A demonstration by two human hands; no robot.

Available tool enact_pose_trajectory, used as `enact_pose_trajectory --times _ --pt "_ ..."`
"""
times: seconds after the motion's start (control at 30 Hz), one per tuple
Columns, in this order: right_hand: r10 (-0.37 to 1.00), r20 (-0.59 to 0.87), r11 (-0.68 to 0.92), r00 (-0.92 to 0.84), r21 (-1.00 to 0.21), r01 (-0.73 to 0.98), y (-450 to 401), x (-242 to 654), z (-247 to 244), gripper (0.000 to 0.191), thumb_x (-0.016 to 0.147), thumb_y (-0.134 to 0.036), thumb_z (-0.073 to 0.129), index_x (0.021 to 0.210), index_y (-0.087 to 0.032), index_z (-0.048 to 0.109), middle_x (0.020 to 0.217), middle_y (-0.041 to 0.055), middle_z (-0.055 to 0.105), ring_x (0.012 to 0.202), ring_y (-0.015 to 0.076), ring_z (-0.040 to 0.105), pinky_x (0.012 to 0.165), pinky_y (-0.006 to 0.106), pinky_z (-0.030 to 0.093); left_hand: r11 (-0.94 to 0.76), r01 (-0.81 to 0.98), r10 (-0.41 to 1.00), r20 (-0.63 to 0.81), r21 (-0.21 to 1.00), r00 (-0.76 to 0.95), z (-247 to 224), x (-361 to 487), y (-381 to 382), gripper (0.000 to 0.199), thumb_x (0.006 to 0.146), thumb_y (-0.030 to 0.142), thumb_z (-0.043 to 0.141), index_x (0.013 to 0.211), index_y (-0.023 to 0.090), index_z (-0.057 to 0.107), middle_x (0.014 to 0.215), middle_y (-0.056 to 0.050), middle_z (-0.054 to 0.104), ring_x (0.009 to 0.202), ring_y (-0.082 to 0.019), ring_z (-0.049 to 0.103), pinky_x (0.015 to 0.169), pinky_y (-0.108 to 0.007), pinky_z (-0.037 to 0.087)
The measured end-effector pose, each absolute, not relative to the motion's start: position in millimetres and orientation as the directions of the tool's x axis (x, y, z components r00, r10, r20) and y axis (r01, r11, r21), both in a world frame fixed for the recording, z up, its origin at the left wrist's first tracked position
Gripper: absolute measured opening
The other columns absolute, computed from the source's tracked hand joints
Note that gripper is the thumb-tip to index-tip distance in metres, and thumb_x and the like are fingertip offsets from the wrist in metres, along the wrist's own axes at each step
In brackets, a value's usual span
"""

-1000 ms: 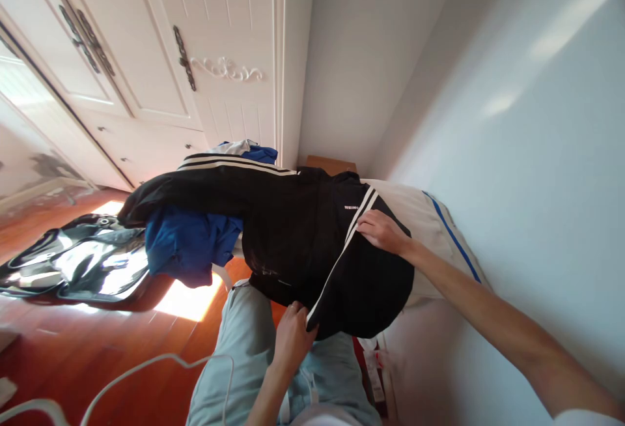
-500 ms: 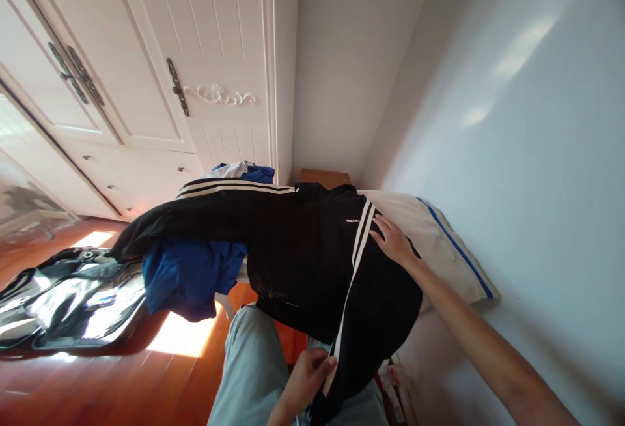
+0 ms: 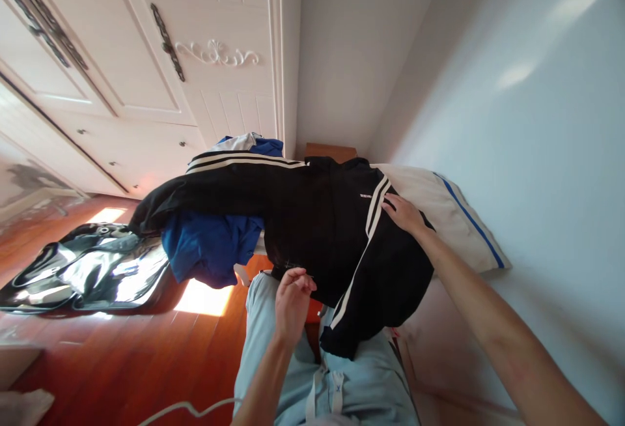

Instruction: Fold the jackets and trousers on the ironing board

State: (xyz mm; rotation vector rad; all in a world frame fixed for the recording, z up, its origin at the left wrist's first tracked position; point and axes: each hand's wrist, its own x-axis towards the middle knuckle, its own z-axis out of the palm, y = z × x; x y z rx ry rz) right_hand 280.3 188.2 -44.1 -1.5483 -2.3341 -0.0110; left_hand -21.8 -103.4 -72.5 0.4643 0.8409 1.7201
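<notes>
A black jacket [image 3: 312, 217] with white stripes lies spread out in front of me, one sleeve stretched left and the other folded down toward my knees. My right hand [image 3: 404, 213] rests on its striped shoulder, fingertips on the cloth and fingers partly bent. My left hand [image 3: 295, 286] is raised over the lower hem, its fingers curled together; whether anything small is between them is hidden. Blue cloth [image 3: 209, 243] hangs under the left sleeve. Behind the right shoulder is a cream pillow [image 3: 424, 195] with a blue stripe.
An open suitcase [image 3: 92, 269] with clear, shiny contents lies on the wooden floor [image 3: 195, 361] at left. A white wardrobe [image 3: 234, 74] stands behind, and a pale wall [image 3: 551, 152] rises at right. A white cable [image 3: 190, 406] crosses the floor.
My left hand has let go of the right-side sleeve's cuff and moved up and left to the hem. The cuff now lies over my lap. My view has tilted down.
</notes>
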Motion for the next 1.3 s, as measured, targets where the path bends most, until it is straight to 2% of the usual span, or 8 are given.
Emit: enact_pose_trajectory --times 0.13,0.33,0.5,0.73,0.93,1.03,1.17,1.3 --pt "0.890 0.289 0.415 -0.352 -0.198 0.888 189 282 -45 0.051 0.100 -0.047 0.041 0.135 -0.015 0.059 0.143 0.0139 0.057 0.132 0.0297 0.053 0.114 0.047 0.039 -0.181 -0.816 0.977 0.008 0.549 -0.211 -27 -24 -105 0.013 0.076 0.021 0.063 0.088 0.018 0.068 0.071 -0.001 0.051 0.069 -0.014 0.052 0.068 -0.030 0.046" --pt "0.886 0.305 0.420 -0.349 -0.210 0.883 190 283 -47 0.050 0.100 -0.047 0.042 0.134 -0.016 0.061 0.142 0.0132 0.058 0.132 0.0295 0.053 0.114 0.047 0.040 -0.238 -0.840 0.969 0.183 0.488 -0.168 0 -11 -106 0.011 0.077 0.017 0.060 0.084 0.017 0.068 0.069 -0.001 0.048 0.069 -0.014 0.051 0.067 -0.028 0.043" --pt "0.877 0.313 0.436 -0.365 -0.202 0.877 191 282 -47 0.049 0.100 -0.045 0.041 0.133 -0.016 0.061 0.141 0.0142 0.059 0.132 0.0302 0.054 0.112 0.047 0.041 -0.274 -0.835 0.958 0.215 0.476 -0.192 3 9 -108 0.009 0.079 0.018 0.062 0.085 0.017 0.069 0.069 -0.001 0.048 0.070 -0.014 0.051 0.067 -0.028 0.043" --pt "0.849 0.351 0.471 -0.395 -0.162 0.867 190 282 -48 0.046 0.100 -0.042 0.042 0.129 -0.014 0.063 0.137 0.0158 0.062 0.128 0.0312 0.056 0.109 0.048 0.044 -0.360 -0.674 0.932 0.227 0.645 -0.281 -3 29 -114 0.008 0.083 0.021 0.073 0.087 0.020 0.066 0.078 -0.001 0.061 0.074 -0.013 0.060 0.071 -0.026 0.048" --pt "0.695 0.574 0.599 -0.433 -0.131 0.790 170 272 -33 0.033 0.095 -0.029 0.048 0.113 -0.012 0.070 0.120 0.0171 0.070 0.115 0.0312 0.062 0.108 0.050 0.044 -0.474 -0.351 0.849 0.313 0.807 -0.426 1 34 -123 0.010 0.087 0.016 0.071 0.093 0.020 0.065 0.084 -0.003 0.072 0.083 -0.015 0.070 0.075 -0.026 0.055" --pt "0.655 0.665 0.667 -0.360 -0.283 0.689 122 251 -11 0.028 0.095 -0.032 0.051 0.102 -0.015 0.072 0.106 0.0147 0.073 0.103 0.0287 0.067 0.099 0.046 0.051 -0.536 -0.249 0.796 0.384 0.807 -0.468 5 38 -124 0.011 0.086 0.013 0.071 0.092 0.019 0.064 0.086 -0.003 0.074 0.085 -0.015 0.072 0.078 -0.027 0.058" --pt "0.698 0.611 0.716 -0.374 -0.609 0.341 20 216 22 0.015 0.094 -0.030 0.059 0.097 -0.021 0.072 0.094 0.0064 0.073 0.083 0.0199 0.069 0.075 0.032 0.057 -0.599 -0.123 0.724 0.470 0.791 -0.504 10 45 -121 0.010 0.086 0.011 0.070 0.089 0.017 0.064 0.087 -0.004 0.074 0.087 -0.016 0.073 0.081 -0.030 0.060" --pt "0.651 0.605 0.714 -0.458 -0.693 0.099 -56 192 38 0.019 0.090 -0.019 0.065 0.106 -0.025 0.072 0.097 0.0047 0.073 0.083 0.0183 0.070 0.075 0.030 0.058 -0.631 -0.005 0.676 0.547 0.776 -0.493 10 48 -121 0.012 0.086 0.007 0.069 0.090 0.017 0.063 0.088 -0.005 0.073 0.088 -0.017 0.072 0.081 -0.032 0.061"
